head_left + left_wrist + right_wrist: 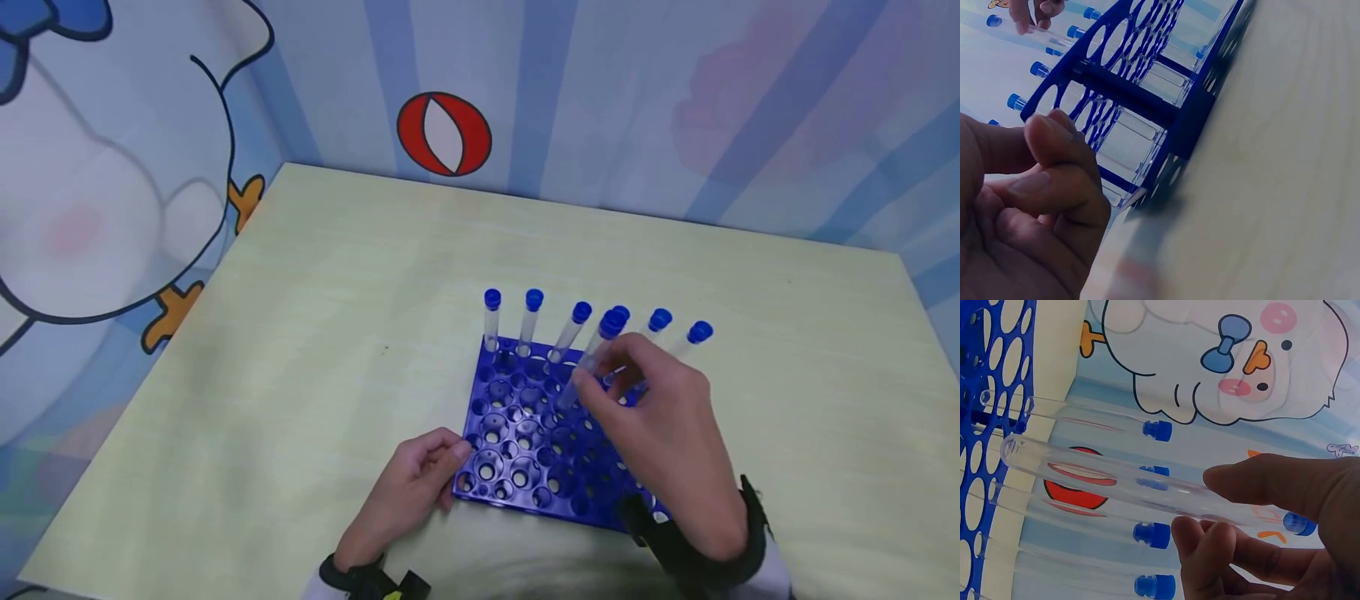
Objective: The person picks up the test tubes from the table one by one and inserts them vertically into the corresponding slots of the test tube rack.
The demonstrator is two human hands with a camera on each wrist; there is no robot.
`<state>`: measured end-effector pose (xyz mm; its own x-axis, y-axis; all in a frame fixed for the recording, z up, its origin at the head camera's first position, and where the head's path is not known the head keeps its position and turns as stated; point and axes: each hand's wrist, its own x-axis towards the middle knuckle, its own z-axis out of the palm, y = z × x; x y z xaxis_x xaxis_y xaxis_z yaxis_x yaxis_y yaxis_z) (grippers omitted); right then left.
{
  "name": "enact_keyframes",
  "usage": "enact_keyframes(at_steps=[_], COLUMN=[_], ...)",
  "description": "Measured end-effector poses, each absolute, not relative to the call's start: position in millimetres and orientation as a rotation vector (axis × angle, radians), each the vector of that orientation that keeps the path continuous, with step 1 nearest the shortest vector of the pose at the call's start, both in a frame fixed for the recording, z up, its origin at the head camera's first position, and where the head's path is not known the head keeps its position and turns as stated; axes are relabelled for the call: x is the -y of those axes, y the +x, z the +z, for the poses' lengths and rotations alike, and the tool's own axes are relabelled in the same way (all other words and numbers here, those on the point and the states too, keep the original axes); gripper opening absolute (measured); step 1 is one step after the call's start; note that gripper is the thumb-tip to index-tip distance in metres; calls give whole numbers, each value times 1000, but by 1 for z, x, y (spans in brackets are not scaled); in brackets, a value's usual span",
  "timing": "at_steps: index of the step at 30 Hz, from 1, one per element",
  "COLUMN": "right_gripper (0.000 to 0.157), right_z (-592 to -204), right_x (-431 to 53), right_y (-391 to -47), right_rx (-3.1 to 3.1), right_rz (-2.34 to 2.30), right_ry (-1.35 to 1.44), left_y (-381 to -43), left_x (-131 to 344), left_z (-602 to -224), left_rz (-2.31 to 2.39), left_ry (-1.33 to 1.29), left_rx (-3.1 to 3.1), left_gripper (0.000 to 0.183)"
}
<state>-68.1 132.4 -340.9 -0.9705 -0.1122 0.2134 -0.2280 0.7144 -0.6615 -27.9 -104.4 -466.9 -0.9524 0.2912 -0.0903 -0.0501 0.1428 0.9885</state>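
A blue test tube rack (pixel 536 454) with round holes of differing sizes lies on the table. My left hand (pixel 416 475) grips its near left corner between thumb and curled fingers. Over the rack, my right hand (pixel 667 425) pinches a clear test tube (pixel 1122 481) with a blue cap between thumb and fingers. The tube is tilted, and its rounded bottom is close to the rack's top; whether it touches I cannot tell. Several more blue-capped tubes (pixel 492 321) stand in the far row, some partly hidden behind the right hand.
The pale table (pixel 315 333) extends around the rack on every side. Behind it rises a blue striped wall with a printed red and white ball (pixel 444 133), and a large white cartoon figure (pixel 112 192) is printed at the left.
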Motion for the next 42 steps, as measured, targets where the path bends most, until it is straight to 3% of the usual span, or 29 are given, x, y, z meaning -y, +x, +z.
enact_keyframes(at_steps=[42], right_gripper=[12], right_z=[-365], right_x=[-72], right_y=[-97], right_rx=[2626], right_rz=[1262], right_ry=[474], left_y=[-31], left_x=[105], left_z=[-471], left_rz=[1857], left_ry=[233], left_rx=[-2166], left_gripper=[25])
